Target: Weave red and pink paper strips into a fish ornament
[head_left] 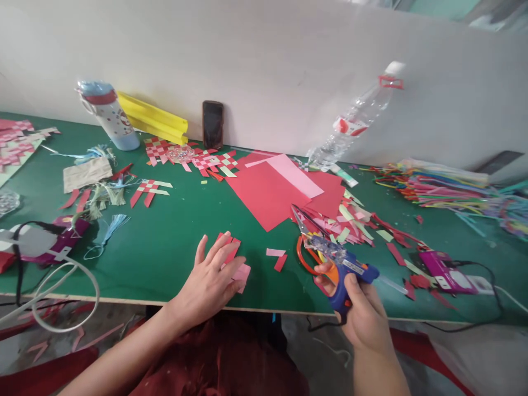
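Observation:
My right hand (pixel 363 308) is wrapped round the handle of a blue hot glue gun (pixel 345 269), its tip angled up and to the left. A clear glue stick (pixel 396 286) pokes out of the gun's back end. Just behind the gun lie orange-handled scissors (pixel 303 256) with dark blades. My left hand (pixel 212 272) rests, fingers spread, over red and pink paper strips (pixel 242 275) at the table's front edge, partly covering them. Between my hands lie a pink strip and a red strip (pixel 280 263), touching each other.
Red paper sheets (pixel 264 192) and paper scraps (pixel 346 223) lie ahead. A tilted plastic bottle (pixel 350 126), a phone (pixel 213 124) and a flask (pixel 109 115) stand by the wall. Pipe cleaners (pixel 437 187) lie right. A white cable (pixel 97 289) loops over the left front edge.

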Demonstrator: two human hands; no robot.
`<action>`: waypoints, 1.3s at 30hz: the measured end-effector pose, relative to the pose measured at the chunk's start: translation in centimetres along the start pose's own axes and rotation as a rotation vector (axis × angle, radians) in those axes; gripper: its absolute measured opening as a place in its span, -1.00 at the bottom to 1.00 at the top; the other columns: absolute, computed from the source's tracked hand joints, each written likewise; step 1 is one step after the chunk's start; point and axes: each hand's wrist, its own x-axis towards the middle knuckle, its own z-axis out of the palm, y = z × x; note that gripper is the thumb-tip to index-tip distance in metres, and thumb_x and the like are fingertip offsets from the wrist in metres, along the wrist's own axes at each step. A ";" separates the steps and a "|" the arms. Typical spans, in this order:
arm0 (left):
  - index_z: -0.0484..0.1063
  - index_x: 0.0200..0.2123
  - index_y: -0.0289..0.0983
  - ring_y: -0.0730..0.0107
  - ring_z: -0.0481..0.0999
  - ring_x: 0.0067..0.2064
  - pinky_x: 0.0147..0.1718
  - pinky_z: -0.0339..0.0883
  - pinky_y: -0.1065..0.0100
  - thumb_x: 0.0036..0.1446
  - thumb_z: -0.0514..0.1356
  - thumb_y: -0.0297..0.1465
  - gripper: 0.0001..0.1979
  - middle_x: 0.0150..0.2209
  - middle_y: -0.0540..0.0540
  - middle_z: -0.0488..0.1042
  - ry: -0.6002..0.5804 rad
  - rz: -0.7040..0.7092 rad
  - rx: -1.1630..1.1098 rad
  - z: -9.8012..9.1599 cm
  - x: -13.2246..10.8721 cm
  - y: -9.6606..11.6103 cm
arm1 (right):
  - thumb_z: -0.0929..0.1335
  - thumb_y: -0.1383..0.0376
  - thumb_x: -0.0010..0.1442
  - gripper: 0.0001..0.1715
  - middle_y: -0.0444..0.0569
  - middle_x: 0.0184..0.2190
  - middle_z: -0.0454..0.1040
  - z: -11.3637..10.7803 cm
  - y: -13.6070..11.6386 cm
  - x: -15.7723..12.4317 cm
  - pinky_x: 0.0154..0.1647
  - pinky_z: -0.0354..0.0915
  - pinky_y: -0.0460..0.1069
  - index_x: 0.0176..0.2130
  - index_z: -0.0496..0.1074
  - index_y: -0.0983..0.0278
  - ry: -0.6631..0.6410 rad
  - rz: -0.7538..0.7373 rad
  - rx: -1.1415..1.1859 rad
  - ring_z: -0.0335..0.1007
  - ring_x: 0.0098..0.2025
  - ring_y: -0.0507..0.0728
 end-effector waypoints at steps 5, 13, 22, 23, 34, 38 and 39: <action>0.42 0.04 -0.17 -0.02 0.07 0.36 0.29 -0.16 -0.20 0.27 0.10 -0.39 -0.72 0.19 -0.22 0.34 0.021 -0.027 -0.018 0.0 -1.5 -0.2 | 0.33 0.13 0.23 -0.71 0.08 -0.06 0.52 0.8 -0.4 -0.5 -0.22 0.51 0.12 -0.09 0.43 0.20 -0.106 0.056 0.104 0.50 -0.02 0.29; 0.36 0.12 -0.23 0.04 0.18 0.32 0.28 -0.02 -0.13 0.31 0.06 -0.37 -0.66 0.21 -0.23 0.34 -0.009 -0.028 0.078 0.2 -4.4 -1.8 | 0.30 0.17 0.23 -0.53 0.10 0.01 0.48 0.9 -0.5 -1.0 -0.18 0.50 0.11 0.12 0.35 0.17 -0.184 0.026 0.020 0.46 0.03 0.28; 0.26 0.23 -0.25 0.18 0.21 0.31 0.36 -0.39 0.05 0.28 0.04 -0.03 -0.41 0.24 -0.15 0.34 -0.091 0.116 0.190 0.3 -5.5 -1.8 | 0.32 0.13 0.24 -0.38 0.16 0.06 0.41 -0.6 -0.4 1.0 -0.02 0.41 0.23 0.23 0.21 0.22 0.048 -0.213 -0.409 0.44 0.02 0.32; 0.28 0.22 -0.25 0.17 0.22 0.30 0.36 -0.41 0.04 0.28 0.06 -0.06 -0.44 0.22 -0.15 0.35 -0.089 0.121 0.175 0.1 -5.6 -1.7 | 0.31 0.13 0.24 -0.33 0.19 0.08 0.40 -1.2 -0.4 1.6 0.03 0.36 0.27 0.27 0.15 0.24 0.123 -0.285 -0.542 0.41 0.05 0.35; 0.42 0.02 -0.20 0.30 0.50 0.04 0.23 0.14 0.10 0.25 0.05 -0.56 -0.68 -0.04 -0.12 0.56 0.018 0.096 -0.258 -1.0 -7.2 -2.1 | 0.20 0.29 0.23 -0.32 0.29 -0.08 0.45 -4.8 1.7 6.6 0.00 0.29 0.32 0.31 0.16 0.38 0.249 -0.386 -1.442 0.33 0.00 0.46; 0.44 0.01 -0.21 0.28 0.53 0.02 0.09 0.35 0.24 0.22 0.15 -0.51 -0.70 -0.03 -0.14 0.56 0.079 -0.013 -0.521 -1.8 -6.5 -2.5 | 0.20 0.25 0.27 -0.33 0.28 -0.09 0.47 -5.5 2.0 6.4 0.00 0.28 0.25 0.31 0.15 0.38 0.299 -0.306 -1.571 0.37 -0.04 0.42; 0.47 -0.02 -0.20 0.28 0.54 0.01 0.04 0.39 0.28 0.23 0.15 -0.50 -0.73 -0.04 -0.13 0.57 0.099 -0.102 -0.603 -1.9 -6.1 -2.4 | 0.20 0.21 0.28 -0.32 0.29 -0.08 0.47 -5.7 2.1 6.4 -0.02 0.29 0.25 0.32 0.13 0.38 0.298 -0.269 -1.585 0.38 -0.06 0.43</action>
